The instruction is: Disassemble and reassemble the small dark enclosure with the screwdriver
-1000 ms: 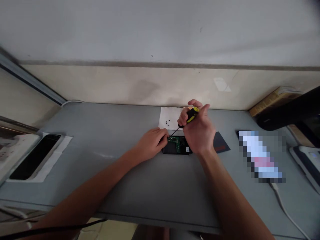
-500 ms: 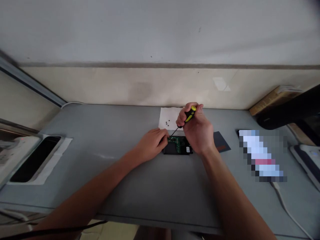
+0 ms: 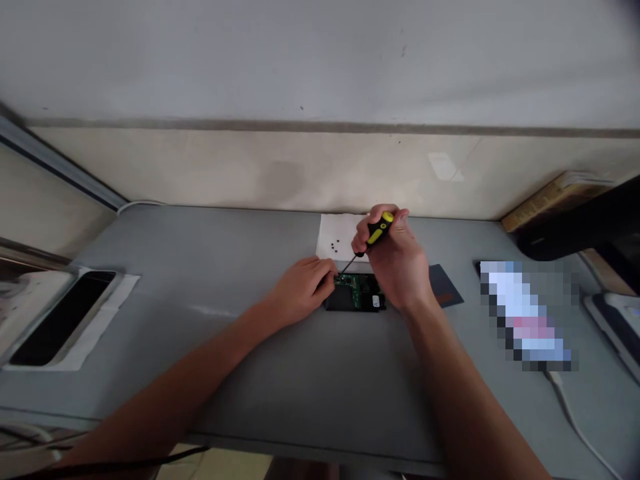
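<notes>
A small black device with a bare green circuit board (image 3: 356, 293) lies on the grey table (image 3: 280, 373) in the middle. My left hand (image 3: 300, 288) rests at its left end, fingers curled against that edge. My right hand (image 3: 395, 263) is closed round a black-and-yellow screwdriver (image 3: 375, 231). Its thin shaft slants down to the left, with the tip on the board's left corner. Behind the device lies a white paper (image 3: 336, 239) with several tiny dark screws (image 3: 336, 245) on it.
A dark card (image 3: 445, 285) lies right of the device, partly under my right wrist. Further right are a blurred-out object (image 3: 525, 313) and a white cable (image 3: 575, 420). A phone (image 3: 60, 317) lies on white paper at the left. A black object (image 3: 580, 223) stands at the far right.
My right hand has turned slightly on the screwdriver's handle, its fingers closing lower over the top. The left hand and the device stay put. The camera shifted a little.
</notes>
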Tool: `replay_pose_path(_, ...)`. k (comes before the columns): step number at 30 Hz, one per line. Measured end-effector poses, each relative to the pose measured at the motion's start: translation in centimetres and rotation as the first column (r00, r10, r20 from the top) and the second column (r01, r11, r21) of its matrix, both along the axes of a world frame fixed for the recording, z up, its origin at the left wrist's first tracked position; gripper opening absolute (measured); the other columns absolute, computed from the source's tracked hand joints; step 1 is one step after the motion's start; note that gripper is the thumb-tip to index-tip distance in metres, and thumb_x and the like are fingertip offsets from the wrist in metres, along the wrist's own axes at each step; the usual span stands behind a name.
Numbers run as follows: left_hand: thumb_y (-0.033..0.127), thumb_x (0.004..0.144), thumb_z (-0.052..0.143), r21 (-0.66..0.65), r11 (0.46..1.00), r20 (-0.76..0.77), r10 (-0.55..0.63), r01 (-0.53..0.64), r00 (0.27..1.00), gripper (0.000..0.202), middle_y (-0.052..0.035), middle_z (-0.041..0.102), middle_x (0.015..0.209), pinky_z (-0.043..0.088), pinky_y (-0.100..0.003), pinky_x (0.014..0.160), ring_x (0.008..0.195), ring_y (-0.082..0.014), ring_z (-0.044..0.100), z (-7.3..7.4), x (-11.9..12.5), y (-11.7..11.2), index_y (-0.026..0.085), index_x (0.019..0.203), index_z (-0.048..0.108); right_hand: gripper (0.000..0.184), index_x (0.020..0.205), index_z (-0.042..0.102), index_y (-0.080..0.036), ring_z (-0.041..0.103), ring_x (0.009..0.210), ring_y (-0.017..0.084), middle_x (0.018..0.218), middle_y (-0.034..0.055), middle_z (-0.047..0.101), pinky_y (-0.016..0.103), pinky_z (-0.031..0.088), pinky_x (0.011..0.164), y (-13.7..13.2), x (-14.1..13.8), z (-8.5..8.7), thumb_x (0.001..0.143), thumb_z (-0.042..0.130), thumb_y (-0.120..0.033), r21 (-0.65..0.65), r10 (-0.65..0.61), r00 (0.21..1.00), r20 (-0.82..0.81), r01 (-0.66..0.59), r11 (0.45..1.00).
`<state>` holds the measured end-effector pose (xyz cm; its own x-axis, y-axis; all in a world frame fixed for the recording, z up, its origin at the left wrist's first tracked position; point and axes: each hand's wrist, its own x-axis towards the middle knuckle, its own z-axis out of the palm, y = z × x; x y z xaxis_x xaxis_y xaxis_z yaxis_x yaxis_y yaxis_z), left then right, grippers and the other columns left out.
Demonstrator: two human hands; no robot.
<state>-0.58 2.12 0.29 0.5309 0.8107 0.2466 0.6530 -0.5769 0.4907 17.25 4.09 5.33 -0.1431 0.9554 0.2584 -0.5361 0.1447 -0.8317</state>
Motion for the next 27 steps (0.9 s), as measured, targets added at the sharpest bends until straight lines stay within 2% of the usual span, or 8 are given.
replay_pose_path(2, 0.019, 0.098, 0.040, 0.002, 1.000, -0.001, 0.002, -0.002, 1.000, 0.018, -0.0020, 0.063, 0.079, 0.046, -0.033, 0.076, 0.076, -0.0189, 0.057, 0.0, 0.0, 0.0, 0.021, 0.088, 0.055, 0.040, 0.083, 0.053, -0.025, 0.044, 0.059, 0.013, 0.069, -0.0025, 0.045, 0.030, 0.042, 0.059, -0.1, -0.1, 0.0, 0.096, 0.056, -0.063, -0.008, -0.007, 0.999, -0.031, 0.006, 1.000)
replay_pose_path(5, 0.019, 0.098, 0.039, 0.003, 1.000, -0.003, 0.003, -0.003, 1.000, 0.018, -0.0018, 0.063, 0.079, 0.046, -0.033, 0.077, 0.075, -0.0188, 0.057, 0.1, 0.1, -0.1, 0.021, 0.088, 0.054, 0.037, 0.085, 0.049, -0.027, 0.040, 0.057, 0.013, 0.067, -0.0042, 0.042, 0.029, 0.039, 0.056, -0.4, -0.4, 0.1, 0.094, 0.063, -0.059, 0.001, -0.008, 0.999, -0.042, 0.008, 1.000)
replay_pose_path(9, 0.020, 0.098, 0.039, 0.008, 1.000, 0.009, 0.003, -0.003, 1.000, 0.018, -0.0010, 0.061, 0.077, 0.046, -0.033, 0.077, 0.074, -0.0185, 0.056, 0.1, 0.1, -0.1, 0.022, 0.088, 0.054, 0.035, 0.086, 0.046, -0.027, 0.045, 0.061, 0.013, 0.071, -0.0035, 0.050, 0.029, 0.042, 0.060, -0.5, -0.3, 0.0, 0.092, 0.069, -0.054, 0.026, -0.001, 1.000, -0.020, 0.002, 1.000)
replay_pose_path(13, 0.019, 0.097, 0.039, 0.009, 1.000, -0.001, 0.008, -0.008, 1.000, 0.018, -0.0013, 0.062, 0.078, 0.046, -0.033, 0.076, 0.075, -0.0187, 0.056, 0.0, 0.1, -0.1, 0.022, 0.087, 0.054, 0.037, 0.086, 0.053, -0.025, 0.053, 0.069, 0.015, 0.077, -0.0002, 0.053, 0.032, 0.048, 0.065, -0.3, 0.1, 0.1, 0.094, 0.062, -0.060, 0.030, 0.016, 0.999, 0.049, -0.017, 0.999)
replay_pose_path(17, 0.020, 0.097, 0.039, -0.006, 1.000, -0.007, 0.011, -0.011, 1.000, 0.018, -0.0005, 0.059, 0.075, 0.046, -0.033, 0.077, 0.072, -0.0180, 0.054, 0.2, 0.1, -0.1, 0.022, 0.087, 0.053, 0.040, 0.083, 0.053, -0.025, 0.049, 0.064, 0.015, 0.070, -0.0017, 0.048, 0.031, 0.048, 0.064, -0.5, -0.3, 0.4, 0.094, 0.060, -0.062, 0.053, 0.006, 0.998, 0.059, -0.009, 0.999)
replay_pose_path(21, 0.021, 0.097, 0.039, -0.014, 1.000, -0.015, 0.015, -0.015, 1.000, 0.018, -0.0007, 0.059, 0.075, 0.047, -0.033, 0.077, 0.073, -0.0185, 0.055, 0.3, 0.2, -0.1, 0.022, 0.087, 0.053, 0.046, 0.082, 0.048, -0.026, 0.041, 0.059, 0.015, 0.065, -0.0031, 0.043, 0.030, 0.041, 0.057, -1.0, -1.0, 0.8, 0.090, 0.060, -0.070, 0.032, -0.017, 0.998, 0.055, 0.015, 0.999)
replay_pose_path(25, 0.020, 0.097, 0.040, -0.005, 1.000, 0.002, 0.004, -0.004, 1.000, 0.017, -0.0013, 0.061, 0.077, 0.047, -0.033, 0.077, 0.074, -0.0189, 0.056, 0.2, 0.1, 0.0, 0.022, 0.087, 0.053, 0.042, 0.082, 0.043, -0.027, 0.034, 0.055, 0.013, 0.061, -0.0065, 0.037, 0.028, 0.037, 0.055, -0.9, -0.7, 0.5, 0.087, 0.074, -0.056, 0.030, 0.004, 1.000, 0.029, -0.005, 1.000)
replay_pose_path(27, 0.019, 0.097, 0.040, -0.002, 1.000, 0.010, 0.004, -0.004, 1.000, 0.017, -0.0011, 0.061, 0.077, 0.047, -0.033, 0.077, 0.073, -0.0185, 0.055, 0.1, 0.1, 0.0, 0.022, 0.088, 0.054, 0.041, 0.081, 0.043, -0.027, 0.042, 0.060, 0.014, 0.067, -0.0050, 0.045, 0.028, 0.041, 0.058, -0.6, -0.4, 0.1, 0.088, 0.073, -0.053, 0.017, -0.032, 0.999, 0.025, 0.032, 0.999)
